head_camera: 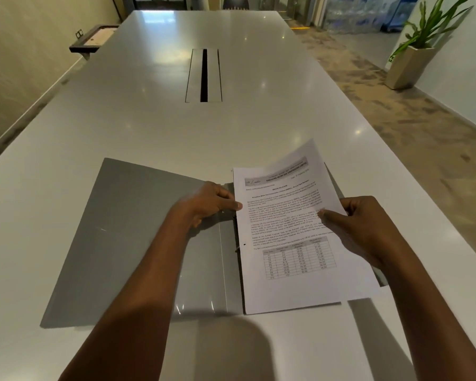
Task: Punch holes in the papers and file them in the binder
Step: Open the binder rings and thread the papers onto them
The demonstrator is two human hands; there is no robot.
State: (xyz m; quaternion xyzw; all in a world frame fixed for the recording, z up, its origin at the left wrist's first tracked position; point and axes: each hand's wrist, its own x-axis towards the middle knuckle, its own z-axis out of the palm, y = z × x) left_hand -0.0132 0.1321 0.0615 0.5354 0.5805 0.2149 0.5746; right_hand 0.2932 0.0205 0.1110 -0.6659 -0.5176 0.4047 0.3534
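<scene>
**Filing step: lining the sheet up with the binder's spine**

Head view. I am standing at a long white table point(149, 105) with the grey binder point(138, 237) lying open in front of me, its cover spread flat to my left. The papers point(286, 232) are sitting over the binder's right half, with the top sheet lifting a little at its far corner.

My left hand point(206, 204) is pinching the sheet's left margin right at the spine, thumb on top. My right hand point(360, 218) is gripping the right edge, thumb pressing on the print. Both are holding paper.

One punched hole point(244, 244) is showing low on the left margin, so I judge punching is done for this sheet and filing is in hand. No punch is in sight.

The clip at the spine is mostly hidden under my left hand and the paper's edge, so I cannot tell whether it is open.

The next move calls for sliding the margin until the holes meet the prongs, both at once and without tearing, then pressing the sheet flat.
</scene>
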